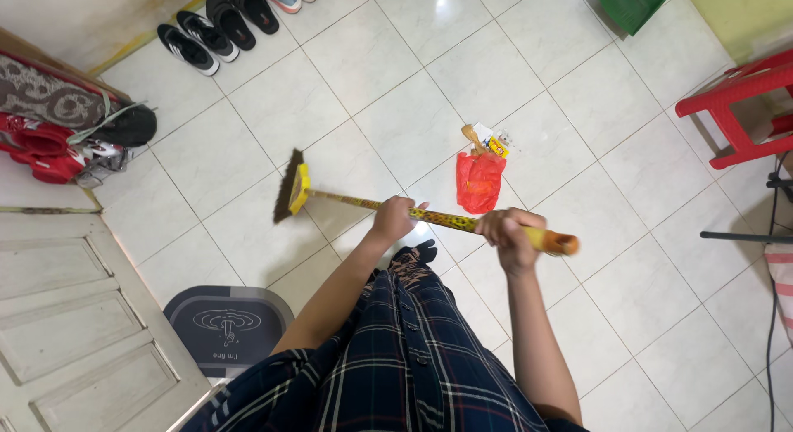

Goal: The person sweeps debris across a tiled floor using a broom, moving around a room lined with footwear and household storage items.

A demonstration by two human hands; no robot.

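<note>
I hold a broom (347, 201) with a yellow patterned handle nearly level above the white tiled floor. Its dark bristle head (289, 187) points left. My left hand (394, 218) grips the middle of the handle. My right hand (508, 234) grips near the orange end of the handle. Beyond the handle, a red plastic bag (479, 181) lies on the tiles, with small bits of litter (489, 140) just behind it.
Several shoes (216, 27) line the far wall. Red and dark bags (74, 130) sit at the left, above a white panelled door (74, 316). A dark mat (227, 325) lies near my feet. A red plastic stool (743, 102), a green bin (630, 4) and cables (747, 235) are at right.
</note>
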